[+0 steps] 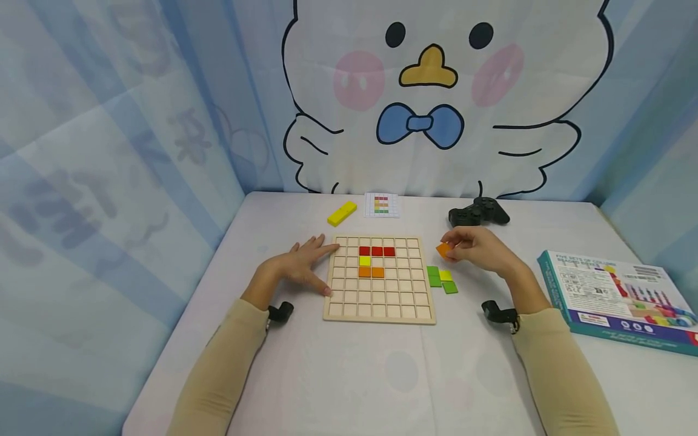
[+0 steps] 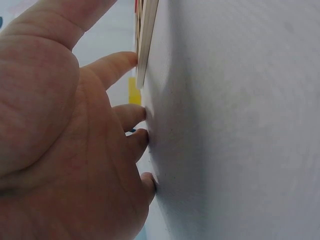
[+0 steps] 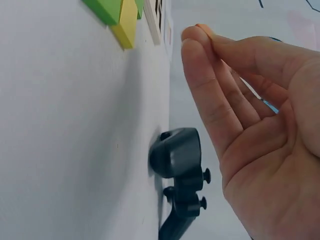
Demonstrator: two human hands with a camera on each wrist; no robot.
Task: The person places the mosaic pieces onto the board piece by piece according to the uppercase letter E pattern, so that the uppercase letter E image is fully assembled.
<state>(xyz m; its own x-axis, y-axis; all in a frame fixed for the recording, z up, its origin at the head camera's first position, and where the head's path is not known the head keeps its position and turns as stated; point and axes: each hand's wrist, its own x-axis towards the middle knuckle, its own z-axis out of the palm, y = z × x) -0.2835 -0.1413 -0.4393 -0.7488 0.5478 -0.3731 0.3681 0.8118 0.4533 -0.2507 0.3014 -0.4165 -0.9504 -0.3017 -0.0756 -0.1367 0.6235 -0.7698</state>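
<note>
A wooden grid board (image 1: 376, 312) lies on the table. Three red tiles (image 1: 377, 251), one yellow tile (image 1: 365, 261) and two orange tiles (image 1: 371, 272) sit in its squares. My left hand (image 1: 302, 264) is spread at the board's left side, its index finger and thumb touching the edge, the other fingertips resting on the tabletop. Between thumb and fingertips my right hand (image 1: 482, 247) pinches an orange tile (image 1: 443, 249), raised just right of the board. In the right wrist view only a sliver of that orange tile (image 3: 204, 29) shows; the fingers hide the rest.
Loose green tiles (image 1: 434, 277) and a yellow tile (image 1: 445, 275) lie against the board's right side. Behind the board are a yellow block (image 1: 342, 214), a pattern card (image 1: 382, 205) and a black game controller (image 1: 479, 212). A printed box (image 1: 621, 300) lies at the right.
</note>
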